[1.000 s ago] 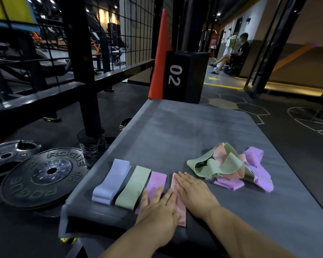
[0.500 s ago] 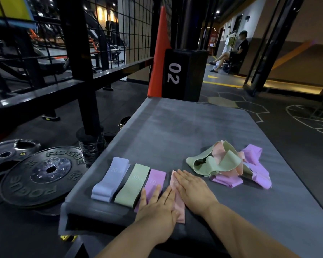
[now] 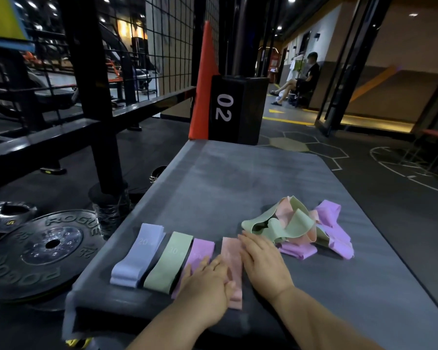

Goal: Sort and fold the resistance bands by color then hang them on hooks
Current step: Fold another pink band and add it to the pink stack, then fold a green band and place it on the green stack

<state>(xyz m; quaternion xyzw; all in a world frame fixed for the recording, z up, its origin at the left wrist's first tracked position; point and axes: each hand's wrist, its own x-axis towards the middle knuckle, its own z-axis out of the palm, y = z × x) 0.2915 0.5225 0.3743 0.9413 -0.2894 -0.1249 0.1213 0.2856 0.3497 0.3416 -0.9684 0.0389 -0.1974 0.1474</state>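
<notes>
Several folded bands lie in a row near the front of a grey padded platform [image 3: 238,178]: a lavender band [image 3: 137,253], a green band [image 3: 171,261], a purple band [image 3: 200,251] and a pink band [image 3: 232,258]. My left hand [image 3: 205,284] rests flat across the purple and pink bands, its thumb on the pink one. My right hand [image 3: 263,263] lies flat on the platform, touching the pink band's right edge. Behind my right hand sits a tangled pile of unfolded green, pink and purple bands [image 3: 299,228].
A black weight plate [image 3: 38,253] and a smaller plate [image 3: 3,218] lie on the floor at left beside a black rack post [image 3: 96,97]. A black box marked 02 [image 3: 235,109] and an orange wedge [image 3: 202,82] stand behind the platform. A person [image 3: 301,79] sits far back.
My hands have slid apart and back a little, uncovering more of the pink band between them. The other bands have not moved.
</notes>
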